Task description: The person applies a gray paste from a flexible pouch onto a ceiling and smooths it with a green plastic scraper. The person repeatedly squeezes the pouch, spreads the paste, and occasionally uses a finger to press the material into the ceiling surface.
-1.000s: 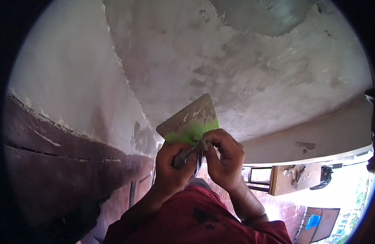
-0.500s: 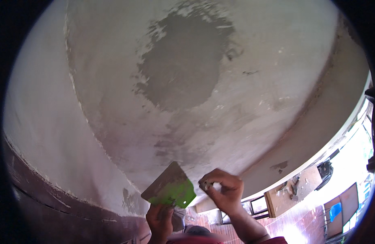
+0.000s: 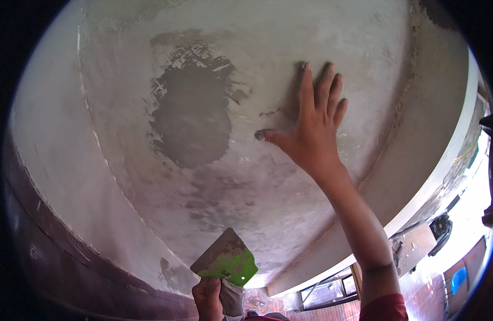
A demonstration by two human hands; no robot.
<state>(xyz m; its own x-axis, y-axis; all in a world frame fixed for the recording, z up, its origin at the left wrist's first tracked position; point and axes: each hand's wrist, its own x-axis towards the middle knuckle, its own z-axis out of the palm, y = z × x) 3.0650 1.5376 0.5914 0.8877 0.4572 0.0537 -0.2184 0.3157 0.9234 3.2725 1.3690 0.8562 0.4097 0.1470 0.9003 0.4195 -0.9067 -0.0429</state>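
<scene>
My right hand (image 3: pixel 318 120) is stretched out against the pale plastered surface (image 3: pixel 289 198), fingers spread and thumb out to the left. Dark grey paste marks its thumb tip and fingertips. Left of it lies a wet-looking dark grey patch (image 3: pixel 193 115) with ragged edges. Low in the middle, my left hand (image 3: pixel 208 299) grips a flat green spreader (image 3: pixel 236 266) smeared with grey-brown paste. A pale, crumpled bag-like thing (image 3: pixel 233 299) hangs beside that hand; whether the fingers hold it too, I cannot tell.
Rough seams border the plastered surface on both sides, with a dark reddish-brown band (image 3: pixel 59 251) at lower left. At lower right are a board-topped table (image 3: pixel 415 249), a black bag (image 3: pixel 441 230), a blue object (image 3: pixel 459 279) and a tiled floor (image 3: pixel 425 291).
My right hand has gone from a pinch near the spreader up to the plaster, where its fingers are spread. The view has shifted, so the grey patch sits further left. The left hand keeps the spreader.
</scene>
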